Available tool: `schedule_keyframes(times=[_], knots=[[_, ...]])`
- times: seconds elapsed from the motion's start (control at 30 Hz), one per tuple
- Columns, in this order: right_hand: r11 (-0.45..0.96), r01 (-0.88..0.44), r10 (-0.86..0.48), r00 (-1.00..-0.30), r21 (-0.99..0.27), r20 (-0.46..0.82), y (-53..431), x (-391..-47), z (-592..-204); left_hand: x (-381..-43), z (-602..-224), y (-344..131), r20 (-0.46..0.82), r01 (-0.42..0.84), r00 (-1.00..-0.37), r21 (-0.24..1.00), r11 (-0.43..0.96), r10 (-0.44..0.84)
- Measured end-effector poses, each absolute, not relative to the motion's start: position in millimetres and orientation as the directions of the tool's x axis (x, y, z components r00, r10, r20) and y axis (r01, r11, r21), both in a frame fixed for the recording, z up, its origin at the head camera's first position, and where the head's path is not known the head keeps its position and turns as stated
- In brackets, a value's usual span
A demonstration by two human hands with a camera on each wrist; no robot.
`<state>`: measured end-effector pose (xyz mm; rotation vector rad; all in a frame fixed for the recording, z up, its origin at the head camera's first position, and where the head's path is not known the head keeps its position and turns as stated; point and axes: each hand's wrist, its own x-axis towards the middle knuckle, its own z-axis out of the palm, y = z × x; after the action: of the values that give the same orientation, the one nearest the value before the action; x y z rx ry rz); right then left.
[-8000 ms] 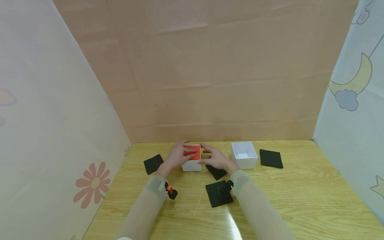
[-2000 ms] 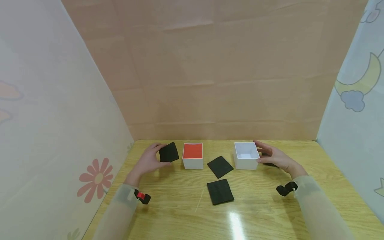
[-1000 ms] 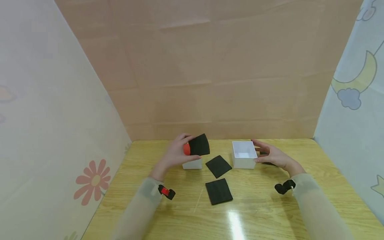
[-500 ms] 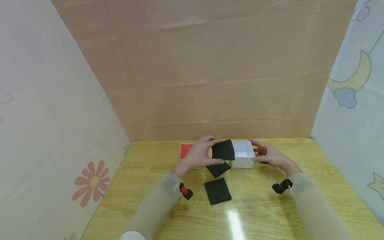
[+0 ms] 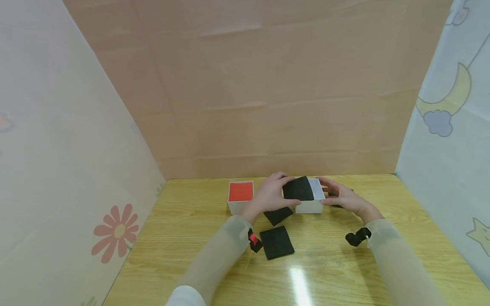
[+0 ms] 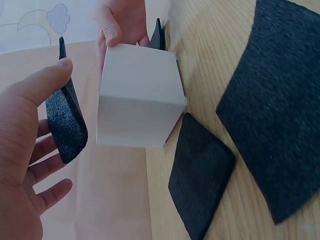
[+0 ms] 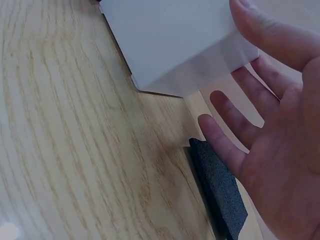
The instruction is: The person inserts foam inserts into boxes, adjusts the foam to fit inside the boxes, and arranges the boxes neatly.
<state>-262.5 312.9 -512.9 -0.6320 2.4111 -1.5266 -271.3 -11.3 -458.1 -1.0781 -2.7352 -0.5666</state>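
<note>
In the head view my left hand (image 5: 269, 196) pinches a black felt-like square (image 5: 299, 189) by its edges, over the left part of an open white box (image 5: 309, 207). The left wrist view shows this black square (image 6: 65, 125) bowed between thumb and fingers, apart from the box (image 6: 140, 75). My right hand (image 5: 346, 199) steadies the box at its right side, thumb at the front and fingertips toward the back. In the right wrist view the thumb lies against the white box (image 7: 165, 35). The box's inside is partly hidden by the square.
A second white box (image 5: 240, 207) at the left has a red top surface (image 5: 241, 191). Two more black squares lie on the wooden table: one partly behind my left hand (image 5: 278, 216), another nearer (image 5: 277, 242). A further black piece (image 7: 220, 190) lies beside my right hand.
My left hand has carried the black square from the table's left side, past the red-topped box, rightward to above the open box. My right hand stays at that box.
</note>
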Motion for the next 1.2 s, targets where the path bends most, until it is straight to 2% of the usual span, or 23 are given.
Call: schedule_keyframes(times=[0.17, 0.53, 1.03, 1.2], knots=[[0.371, -0.244, -0.470, -0.882, -0.896, 0.045, 312, -262, -513, -274, -453, 6, 0.239, 0.657, -0.754, 0.280, 0.700, 0.612], [0.380, -0.205, -0.457, -0.890, -0.902, 0.010, 313, -260, -513, -277, -442, 36, 0.201, 0.653, -0.757, 0.197, 0.731, 0.622], [0.359, -0.183, -0.467, -0.884, -0.915, -0.006, 307, -261, -513, -277, -443, 48, 0.150, 0.620, -0.782, 0.089, 0.779, 0.605], [0.363, -0.188, -0.471, -0.882, -0.913, -0.006, 306, -259, -512, -275, -443, 52, 0.145, 0.621, -0.782, 0.092, 0.778, 0.606]])
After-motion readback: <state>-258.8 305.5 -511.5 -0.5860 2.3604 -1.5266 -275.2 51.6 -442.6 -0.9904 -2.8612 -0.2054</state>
